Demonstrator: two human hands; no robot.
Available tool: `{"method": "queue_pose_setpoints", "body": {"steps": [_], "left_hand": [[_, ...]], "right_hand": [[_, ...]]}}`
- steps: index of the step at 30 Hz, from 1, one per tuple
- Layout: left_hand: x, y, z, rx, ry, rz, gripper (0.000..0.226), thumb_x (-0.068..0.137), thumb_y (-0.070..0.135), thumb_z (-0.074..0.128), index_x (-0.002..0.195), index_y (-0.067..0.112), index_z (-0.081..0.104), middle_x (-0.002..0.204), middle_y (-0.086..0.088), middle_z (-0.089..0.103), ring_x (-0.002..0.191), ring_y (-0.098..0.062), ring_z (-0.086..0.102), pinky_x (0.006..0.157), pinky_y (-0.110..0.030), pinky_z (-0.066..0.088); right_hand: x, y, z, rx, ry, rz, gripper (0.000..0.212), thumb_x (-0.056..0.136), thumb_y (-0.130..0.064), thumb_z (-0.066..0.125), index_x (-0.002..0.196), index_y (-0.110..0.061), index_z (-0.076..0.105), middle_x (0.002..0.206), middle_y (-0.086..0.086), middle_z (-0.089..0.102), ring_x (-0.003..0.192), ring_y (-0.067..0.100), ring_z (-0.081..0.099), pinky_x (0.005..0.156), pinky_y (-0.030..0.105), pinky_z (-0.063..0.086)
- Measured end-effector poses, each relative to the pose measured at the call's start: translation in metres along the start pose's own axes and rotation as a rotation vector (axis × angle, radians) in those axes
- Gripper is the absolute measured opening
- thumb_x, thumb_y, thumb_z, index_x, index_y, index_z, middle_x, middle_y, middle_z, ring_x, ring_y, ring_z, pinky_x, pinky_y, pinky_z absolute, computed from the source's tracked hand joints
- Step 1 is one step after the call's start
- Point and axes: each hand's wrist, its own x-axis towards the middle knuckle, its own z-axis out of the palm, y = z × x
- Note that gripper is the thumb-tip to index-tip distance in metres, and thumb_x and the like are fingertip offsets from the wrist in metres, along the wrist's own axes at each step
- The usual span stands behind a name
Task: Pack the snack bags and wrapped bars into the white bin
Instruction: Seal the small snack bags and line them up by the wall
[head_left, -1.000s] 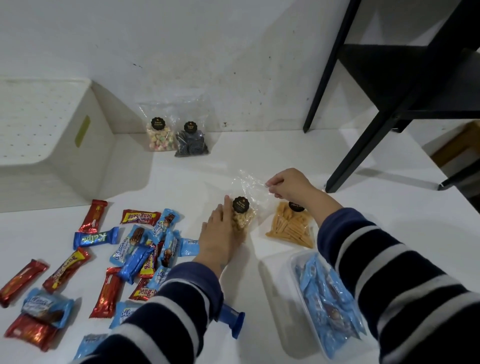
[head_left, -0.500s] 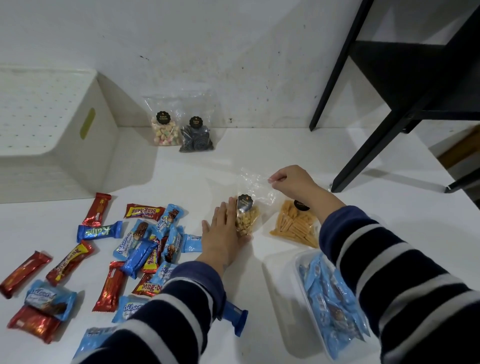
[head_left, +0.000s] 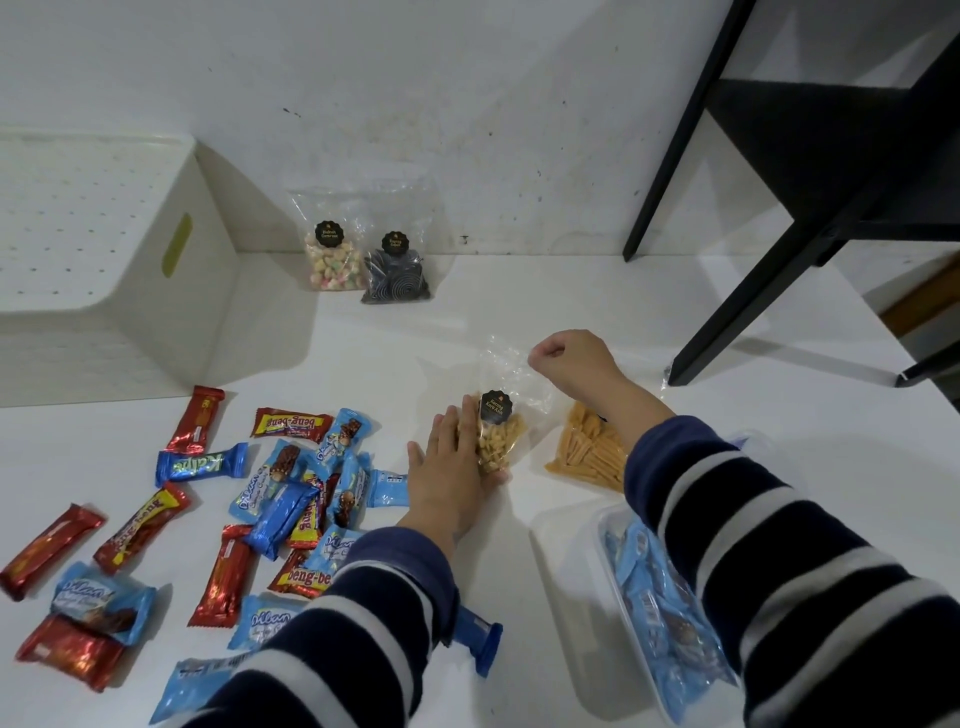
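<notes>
While the right hand (head_left: 569, 358) pinches the clear top of a small bag of pale nuts (head_left: 496, 439) with curled fingers, the left hand (head_left: 452, 475) lies against the bag's left side with its fingers straight, the bag standing on the white table (head_left: 571, 312) between the two hands. Just right of it lies a bag of orange stick snacks (head_left: 587, 454), partly under the right sleeve. Two more bags lean at the wall: one of pastel puffs (head_left: 332, 260) and one of dark spirals (head_left: 396, 275), touching each other. The white bin (head_left: 208, 291) sits at the far left, well apart from the hands. Wrapped bars (head_left: 291, 499), red and blue, lie scattered left of the left hand. Near the right forearm is a clear tub (head_left: 670, 618) of what look like blue wrapped bars, though the arm hides much of it
</notes>
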Motion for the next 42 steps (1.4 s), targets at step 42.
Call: {"method": "queue_pose_setpoints", "body": {"steps": [42], "left_hand": [[-0.004,0.0,0.002,-0.01,0.058,0.017,0.092,0.092,0.051,0.047,0.15,0.02,-0.018,0.161,-0.003,0.001,0.149,-0.024,0.0,0.117,-0.053,0.009]], "right_hand": [[0.023,-0.04,0.032,-0.14,-0.02,-0.015,0.011,0.087,-0.024,0.051,0.083,-0.025,0.061,0.102,-0.005,0.067,0.097,0.022,0.061,0.089,0.04,0.052]]}}
